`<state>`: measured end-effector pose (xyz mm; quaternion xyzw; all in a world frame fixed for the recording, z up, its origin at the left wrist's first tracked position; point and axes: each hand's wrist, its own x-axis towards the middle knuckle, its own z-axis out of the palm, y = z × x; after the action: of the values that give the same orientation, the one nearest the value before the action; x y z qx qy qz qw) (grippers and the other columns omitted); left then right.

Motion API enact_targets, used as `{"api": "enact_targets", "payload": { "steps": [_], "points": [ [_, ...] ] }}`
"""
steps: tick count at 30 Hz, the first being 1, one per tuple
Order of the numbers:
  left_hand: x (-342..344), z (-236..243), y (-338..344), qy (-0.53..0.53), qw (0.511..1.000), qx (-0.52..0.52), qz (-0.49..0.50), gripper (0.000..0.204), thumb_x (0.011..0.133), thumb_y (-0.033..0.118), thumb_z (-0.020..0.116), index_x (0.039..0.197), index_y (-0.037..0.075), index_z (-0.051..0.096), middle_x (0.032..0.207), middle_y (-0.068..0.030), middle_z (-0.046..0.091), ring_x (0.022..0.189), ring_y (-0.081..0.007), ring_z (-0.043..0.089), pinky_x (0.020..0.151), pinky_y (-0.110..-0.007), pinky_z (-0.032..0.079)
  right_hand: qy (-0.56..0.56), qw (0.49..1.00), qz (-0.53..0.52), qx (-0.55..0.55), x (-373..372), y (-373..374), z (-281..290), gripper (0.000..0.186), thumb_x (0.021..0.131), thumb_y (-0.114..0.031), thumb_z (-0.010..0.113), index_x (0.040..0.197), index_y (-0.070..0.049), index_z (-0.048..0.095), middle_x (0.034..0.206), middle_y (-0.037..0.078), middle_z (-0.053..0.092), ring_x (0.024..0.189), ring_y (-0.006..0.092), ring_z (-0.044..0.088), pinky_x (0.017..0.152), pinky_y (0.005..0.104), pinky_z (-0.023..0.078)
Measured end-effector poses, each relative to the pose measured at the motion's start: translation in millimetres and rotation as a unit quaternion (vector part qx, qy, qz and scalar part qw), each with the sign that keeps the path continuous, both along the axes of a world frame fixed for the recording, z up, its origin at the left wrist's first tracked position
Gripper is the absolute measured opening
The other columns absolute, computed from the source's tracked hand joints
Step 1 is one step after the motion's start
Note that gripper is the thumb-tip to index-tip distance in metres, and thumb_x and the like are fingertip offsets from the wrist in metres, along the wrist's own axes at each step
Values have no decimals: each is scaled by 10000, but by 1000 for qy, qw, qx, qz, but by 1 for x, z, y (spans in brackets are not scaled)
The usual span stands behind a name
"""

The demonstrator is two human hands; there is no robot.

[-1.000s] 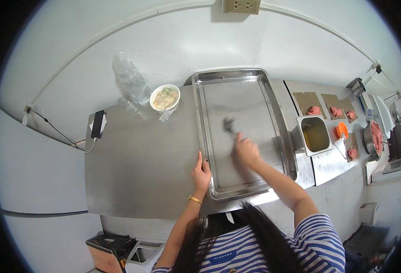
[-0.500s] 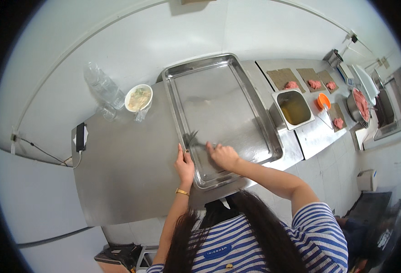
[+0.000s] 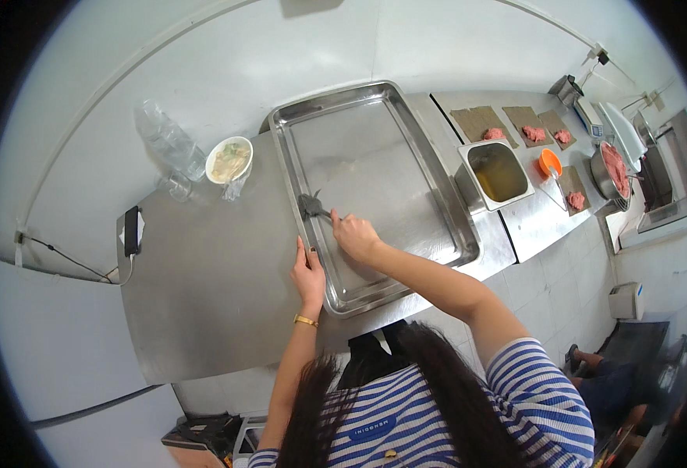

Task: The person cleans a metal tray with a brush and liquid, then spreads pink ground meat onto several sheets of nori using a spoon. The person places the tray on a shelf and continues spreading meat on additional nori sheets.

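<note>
A large, shallow stainless steel tray [image 3: 359, 179] lies on the metal table, its inside shiny and wet-looking. Its near left rim is between the thumb and fingers of my left hand [image 3: 308, 277]. My right hand [image 3: 355, 236] reaches over the tray, closed round the handle of a dark grey basting brush [image 3: 312, 206]. The brush's head presses into the tray's left inner edge, just beyond my left fingertips. Right of the tray stands a deep square metal container [image 3: 499, 175] holding yellowish liquid.
An orange bowl [image 3: 550, 163] and brown sheets [image 3: 476, 123] bearing pink minced meat lie at right, by a steel bowl of meat [image 3: 612, 169]. At left are a white food bowl [image 3: 229, 161], clear plastic cups [image 3: 168, 140] and a black phone [image 3: 131, 230]. Another person [image 3: 608, 384] is at lower right.
The brush and my right hand have moved away from me and leftward, to the tray's left inner edge. My left hand stays at the rim. The whole view has shifted slightly.
</note>
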<state>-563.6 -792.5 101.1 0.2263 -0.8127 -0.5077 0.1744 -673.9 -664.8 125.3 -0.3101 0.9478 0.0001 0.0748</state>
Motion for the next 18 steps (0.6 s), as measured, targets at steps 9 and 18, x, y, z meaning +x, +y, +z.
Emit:
{"api": "enact_targets", "payload": {
  "steps": [9,18],
  "points": [
    [0,-3,1,21,1000,10,0,454,896,95,521,1339,26,449,570,-58,339,504,-115,312,465,-294,324,95,960,-250,87,12,128,24,362,868,-104,512,1177,83,484,716,94,655,619,239,667,523,338,547],
    [2,-1,-1,12,1000,-10,-6,460,888,100,521,1337,28,453,543,-46,331,483,-116,316,465,-290,321,19,981,-170,94,50,155,47,348,883,-110,485,1192,49,502,768,169,658,642,278,674,502,372,544]
  ]
}}
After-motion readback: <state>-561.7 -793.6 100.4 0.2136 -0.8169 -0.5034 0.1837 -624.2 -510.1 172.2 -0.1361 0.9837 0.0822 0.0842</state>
